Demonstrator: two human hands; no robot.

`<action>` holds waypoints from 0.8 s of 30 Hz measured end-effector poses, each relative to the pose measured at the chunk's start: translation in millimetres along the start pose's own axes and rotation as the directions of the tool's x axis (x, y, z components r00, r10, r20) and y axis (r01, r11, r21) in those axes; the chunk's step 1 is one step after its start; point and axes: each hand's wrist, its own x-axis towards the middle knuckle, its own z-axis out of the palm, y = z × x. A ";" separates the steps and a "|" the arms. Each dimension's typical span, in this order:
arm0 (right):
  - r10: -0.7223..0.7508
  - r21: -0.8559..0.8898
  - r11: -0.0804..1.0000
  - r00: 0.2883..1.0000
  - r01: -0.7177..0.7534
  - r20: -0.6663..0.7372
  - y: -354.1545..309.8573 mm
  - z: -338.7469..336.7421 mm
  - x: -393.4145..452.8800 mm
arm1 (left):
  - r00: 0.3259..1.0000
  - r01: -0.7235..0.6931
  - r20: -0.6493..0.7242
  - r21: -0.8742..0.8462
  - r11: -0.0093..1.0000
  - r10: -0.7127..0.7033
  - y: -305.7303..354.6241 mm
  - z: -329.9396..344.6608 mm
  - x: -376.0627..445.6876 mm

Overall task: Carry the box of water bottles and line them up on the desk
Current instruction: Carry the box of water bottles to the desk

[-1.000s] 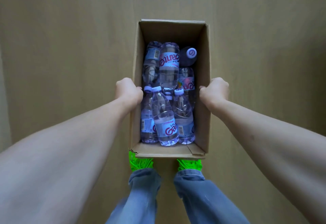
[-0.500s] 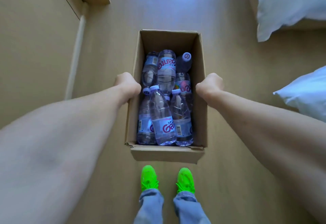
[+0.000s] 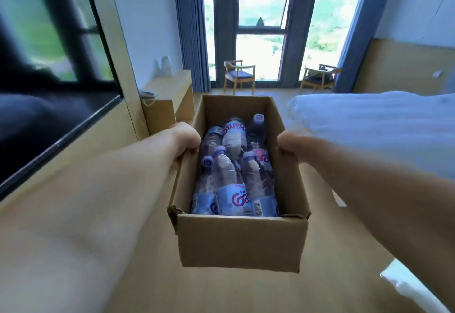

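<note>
An open cardboard box (image 3: pixel 241 241) hangs in the air in front of me, held by its two long walls. My left hand (image 3: pixel 183 137) grips the left wall's rim and my right hand (image 3: pixel 291 145) grips the right one. Several clear water bottles (image 3: pixel 231 184) with purple caps and pink-lettered labels lie piled inside it. A light wooden desk (image 3: pixel 172 86) stands ahead on the left against the wall, beyond the box.
A dark wall-mounted screen (image 3: pixel 49 91) fills the left side. A bed with white bedding (image 3: pixel 381 128) lies to the right. Two wooden chairs (image 3: pixel 239 75) stand by tall windows at the far end. Wooden floor runs between the desk and the bed.
The box has been lifted off the floor and my view has swung up from the floor and shoes to the room ahead. Both hands keep the same grip.
</note>
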 end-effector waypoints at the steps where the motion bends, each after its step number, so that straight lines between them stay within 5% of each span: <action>1: 0.012 0.027 1.000 0.997 -0.010 -0.071 -12.6 -7.5 -8.2 | 0.998 -0.043 -0.044 -0.035 0.998 0.042 5.0 -15.2 -1.6; 10: -0.109 0.022 0.992 0.941 0.123 -0.322 -105.0 -72.7 -19.7 | 0.980 -0.178 -0.097 -0.072 0.981 0.171 41.2 -126.1 -6.1; 20: -0.112 -0.023 0.994 0.960 0.109 -0.256 -144.0 -70.1 99.1 | 0.990 -0.140 0.002 0.067 0.988 0.140 72.2 -136.2 108.1; 24: -0.110 -0.044 0.994 0.969 0.103 -0.223 -167.8 -72.8 182.9 | 0.987 -0.120 -0.096 0.120 0.986 0.131 98.9 -128.9 198.8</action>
